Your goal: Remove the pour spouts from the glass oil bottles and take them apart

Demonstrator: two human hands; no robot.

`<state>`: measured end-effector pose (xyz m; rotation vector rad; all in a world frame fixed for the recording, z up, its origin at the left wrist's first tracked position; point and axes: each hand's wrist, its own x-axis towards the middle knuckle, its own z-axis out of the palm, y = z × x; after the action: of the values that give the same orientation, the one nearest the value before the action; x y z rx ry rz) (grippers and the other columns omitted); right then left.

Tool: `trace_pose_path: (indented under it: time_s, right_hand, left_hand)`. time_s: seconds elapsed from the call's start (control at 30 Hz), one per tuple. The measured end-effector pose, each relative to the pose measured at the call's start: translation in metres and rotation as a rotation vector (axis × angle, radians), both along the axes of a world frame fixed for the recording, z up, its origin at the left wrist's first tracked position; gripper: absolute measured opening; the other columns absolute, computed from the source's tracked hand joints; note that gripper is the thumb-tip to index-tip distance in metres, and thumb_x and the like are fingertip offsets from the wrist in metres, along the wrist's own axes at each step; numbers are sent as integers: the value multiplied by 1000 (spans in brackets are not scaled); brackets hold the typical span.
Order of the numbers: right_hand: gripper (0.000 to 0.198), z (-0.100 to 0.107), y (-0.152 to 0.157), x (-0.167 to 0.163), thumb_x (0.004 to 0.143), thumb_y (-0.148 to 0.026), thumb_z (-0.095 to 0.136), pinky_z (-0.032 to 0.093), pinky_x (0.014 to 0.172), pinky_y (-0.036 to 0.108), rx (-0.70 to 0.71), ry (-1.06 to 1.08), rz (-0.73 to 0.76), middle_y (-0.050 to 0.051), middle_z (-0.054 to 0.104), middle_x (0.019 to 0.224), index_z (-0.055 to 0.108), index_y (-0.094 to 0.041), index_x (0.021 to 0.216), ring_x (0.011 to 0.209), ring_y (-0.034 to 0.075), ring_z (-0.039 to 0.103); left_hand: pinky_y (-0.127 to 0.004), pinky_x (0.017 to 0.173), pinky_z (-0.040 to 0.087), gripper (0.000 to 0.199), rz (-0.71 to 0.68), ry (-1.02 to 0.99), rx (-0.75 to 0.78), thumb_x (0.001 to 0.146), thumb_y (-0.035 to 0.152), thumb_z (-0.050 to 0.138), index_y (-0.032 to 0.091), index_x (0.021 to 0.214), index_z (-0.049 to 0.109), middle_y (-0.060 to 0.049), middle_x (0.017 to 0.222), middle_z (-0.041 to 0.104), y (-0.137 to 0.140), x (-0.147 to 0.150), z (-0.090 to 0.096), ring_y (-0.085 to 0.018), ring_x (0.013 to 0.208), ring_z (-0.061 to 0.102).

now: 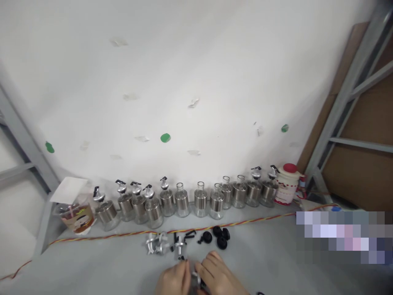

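Surroundings: a row of glass bottles [184, 203] lines the wall; a twisted cable [172, 232] runs before them.
Loose parts: metal pourers [158, 243] and black stoppers [221, 237] lie just beyond your hands.
Workpiece: small metal pourer cap [195, 279], table's near edge.
Fingers: your left hand [175, 280] and right hand [219, 276] both pinch it.

I see a white wall [190, 73] filling most of the view, dotted with green stickers [165, 138] and scraps of tape [193, 103]. Grey metal frames [344, 98] stand at both sides; brown board [365, 164] backs the right one. Below is a grey table [92, 266], evenly lit, with a twisted red-yellow cable [245, 221] running across it.
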<state>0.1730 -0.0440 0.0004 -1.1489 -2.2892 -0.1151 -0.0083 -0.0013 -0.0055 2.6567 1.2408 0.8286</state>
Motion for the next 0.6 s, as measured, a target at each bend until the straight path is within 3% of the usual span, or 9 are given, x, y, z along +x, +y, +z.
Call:
trace_pose_path:
  time_s: [0.1,0.17,0.27,0.37,0.47,0.53,0.6]
  right_hand:
    - [24,1,-2,0,79,-26,58,45,78,33,28,47,26,6,62,75,55,-16,100,70,20,55]
    - [26,6,-3,1,77,-25,60,46,79,32,-68,154,-14,5,62,80,55,-18,102,75,20,57]
    - [33,17,-2,2,76,-22,60,46,82,30,-270,379,-140,8,64,96,55,-20,108,90,22,59]
    - [39,23,3,3,77,-25,58,43,89,34,-465,599,-248,11,62,111,55,-17,115,101,24,56]
    - [44,24,7,2,76,-31,58,40,92,37,-622,768,-289,13,62,112,56,-11,116,104,26,55]
    - [48,22,9,1,76,-38,59,40,92,37,-694,852,-233,13,62,110,57,-10,115,102,26,55]
    - [52,21,10,0,75,-49,57,45,81,35,-790,921,-131,10,66,97,59,-13,113,89,25,59]
  left_hand:
    - [-18,44,41,41,191,-249,-204,91,38,28,20,68,58,1,48,60,14,-12,16,-13,44,58]
    - [-19,40,38,41,263,-418,-371,85,50,34,20,74,60,4,43,53,21,-16,23,-13,40,54]
    - [-20,36,36,50,252,-575,-627,74,61,44,18,89,62,7,39,45,25,-12,19,-12,33,46]
    - [-22,34,38,64,216,-655,-784,71,64,46,13,107,55,4,49,53,22,-2,11,-13,36,49]
    - [-23,41,44,62,197,-709,-713,76,59,44,13,118,46,-3,72,63,14,2,12,-15,52,58]
    - [-25,54,48,46,161,-664,-533,80,50,45,17,111,51,-5,81,63,9,2,17,-16,64,60]
    - [-26,67,49,30,34,-496,-364,83,40,46,20,102,55,-5,85,63,3,2,22,-16,72,61]
